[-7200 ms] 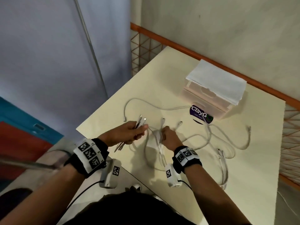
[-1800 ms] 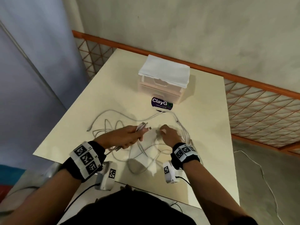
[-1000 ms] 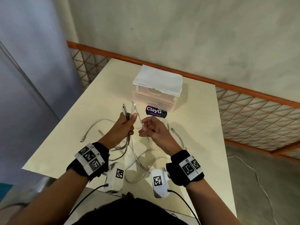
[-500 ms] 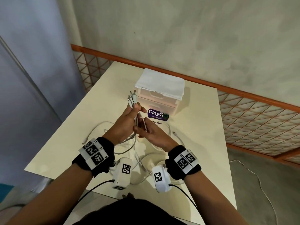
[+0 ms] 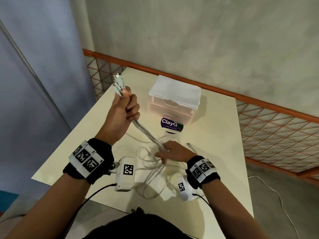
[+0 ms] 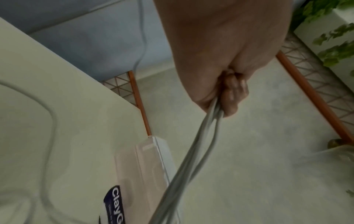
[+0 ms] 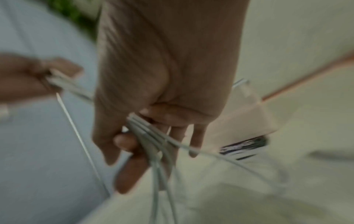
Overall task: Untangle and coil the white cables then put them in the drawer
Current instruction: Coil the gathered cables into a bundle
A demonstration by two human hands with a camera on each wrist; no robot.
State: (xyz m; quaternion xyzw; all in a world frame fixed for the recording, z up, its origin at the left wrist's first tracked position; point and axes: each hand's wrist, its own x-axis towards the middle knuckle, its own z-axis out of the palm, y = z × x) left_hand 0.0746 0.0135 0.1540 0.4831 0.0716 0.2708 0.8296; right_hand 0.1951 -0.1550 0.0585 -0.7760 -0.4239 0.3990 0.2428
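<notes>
White cables (image 5: 146, 133), gathered into one bundle, run taut from upper left toward frame centre. Their plugs stick out above the left hand (image 5: 120, 114), whose fingers (image 6: 232, 94) are clenched around the bundle. Lower down, the strands pass between the curled fingers (image 7: 132, 160) of the right hand (image 5: 172, 152); loose loops trail onto the bench (image 5: 215, 152). The closed drawer unit (image 5: 172, 102) stands behind, at upper centre.

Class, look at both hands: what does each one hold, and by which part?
The left hand grips the bundle of white cables just below their plug ends. The right hand holds the same bundle lower down, along its length, near the table.
</notes>
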